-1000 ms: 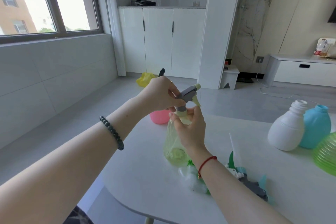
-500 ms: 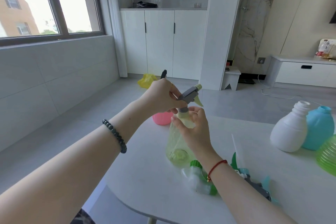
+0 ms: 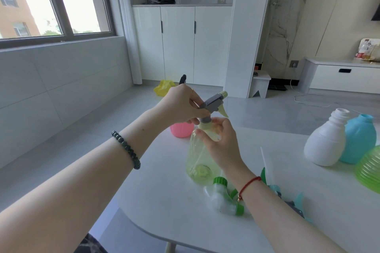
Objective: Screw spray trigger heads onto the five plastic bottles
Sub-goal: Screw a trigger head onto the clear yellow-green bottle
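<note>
The left hand (image 3: 183,104) grips the grey spray trigger head (image 3: 212,103) atop the yellow bottle (image 3: 198,162); the right hand (image 3: 223,144) loosely cups the bottle's shoulder, fingers half-curled, on the table (image 3: 185,211).

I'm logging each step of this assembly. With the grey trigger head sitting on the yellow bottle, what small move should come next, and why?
Probably another twist of the collar: the left hand steadies the grey trigger head while the right hand fingers its collar on the yellow bottle; tightness can't be judged.

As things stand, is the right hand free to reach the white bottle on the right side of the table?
Probably yes. The right hand only steadies the yellow bottle, and the table between it and the open-necked white bottle looks clear.
</note>
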